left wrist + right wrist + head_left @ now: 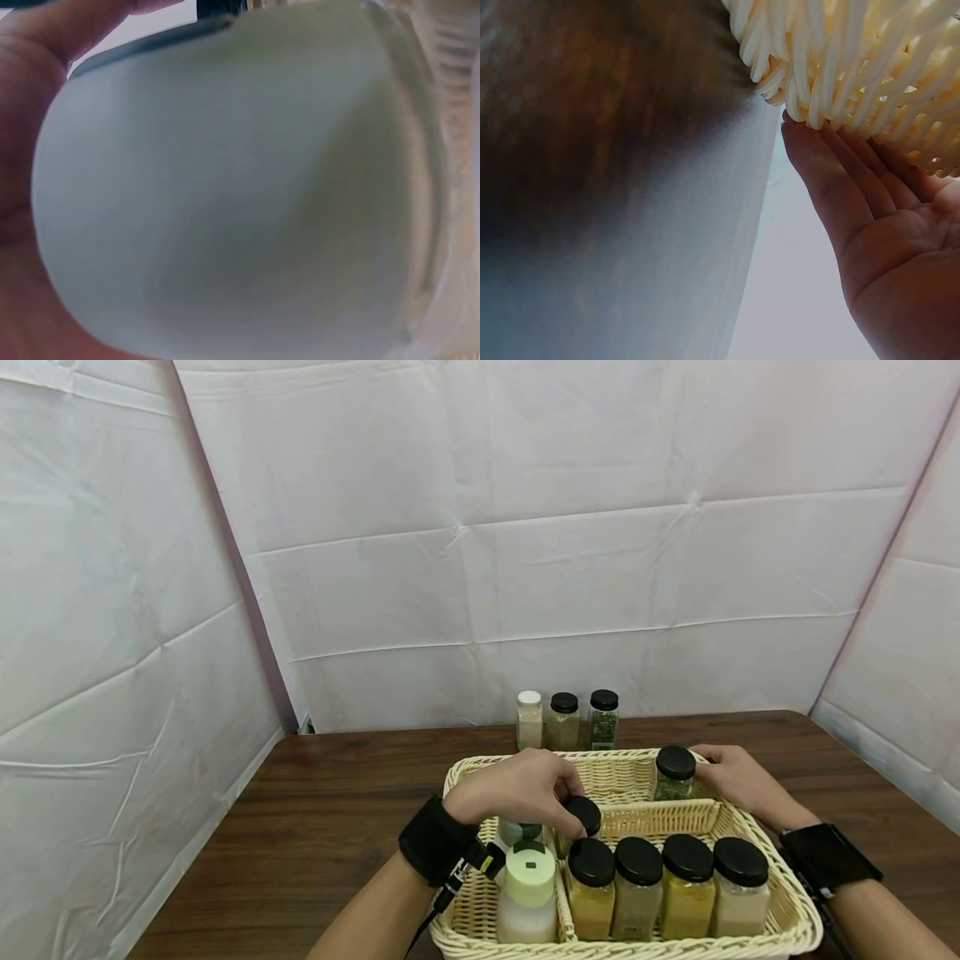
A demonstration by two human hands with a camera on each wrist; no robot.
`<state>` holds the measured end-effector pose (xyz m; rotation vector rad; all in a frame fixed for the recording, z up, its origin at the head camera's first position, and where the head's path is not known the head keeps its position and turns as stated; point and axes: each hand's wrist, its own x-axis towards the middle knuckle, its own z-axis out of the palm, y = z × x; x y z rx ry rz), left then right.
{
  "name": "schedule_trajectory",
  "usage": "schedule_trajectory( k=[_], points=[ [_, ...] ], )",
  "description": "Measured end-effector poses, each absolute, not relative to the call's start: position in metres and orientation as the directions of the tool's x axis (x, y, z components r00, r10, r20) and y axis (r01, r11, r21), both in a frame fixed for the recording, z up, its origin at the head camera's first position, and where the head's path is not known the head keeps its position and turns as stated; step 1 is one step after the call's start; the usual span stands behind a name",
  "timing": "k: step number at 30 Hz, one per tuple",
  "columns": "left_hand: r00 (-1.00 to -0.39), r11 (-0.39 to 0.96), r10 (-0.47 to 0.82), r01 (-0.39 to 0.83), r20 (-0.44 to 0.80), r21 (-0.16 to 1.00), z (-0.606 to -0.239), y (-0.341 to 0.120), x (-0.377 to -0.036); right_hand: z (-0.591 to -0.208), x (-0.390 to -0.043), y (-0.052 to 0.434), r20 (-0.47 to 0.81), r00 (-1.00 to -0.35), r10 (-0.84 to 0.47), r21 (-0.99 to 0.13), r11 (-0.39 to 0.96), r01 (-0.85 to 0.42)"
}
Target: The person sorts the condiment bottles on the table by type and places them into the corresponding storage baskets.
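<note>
Your left hand curls over a black-capped jar standing in the wicker basket, just behind the near row of jars; fingertips pinch its lid. Your right hand rests with straight fingers against the basket's far right rim, beside a green-herb jar. The jar you're pinching looks light, rigid and smooth-sided, so it could slip; you'd do better to grip it round the body below the cap. No label or writing is legible on it.
</note>
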<state>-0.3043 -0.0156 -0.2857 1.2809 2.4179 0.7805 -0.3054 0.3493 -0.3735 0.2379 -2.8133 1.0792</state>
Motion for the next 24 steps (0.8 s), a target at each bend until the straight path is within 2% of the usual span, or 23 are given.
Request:
schedule_trajectory(
  k=[24],
  points=[
    [-0.525,0.433,0.851,0.657,-0.038,0.617,-0.2855,-0.0197,-0.3104,-0.3725,-0.3046,0.347,0.158,-0.982,-0.101,-0.651,0.737,-0.18]
  ],
)
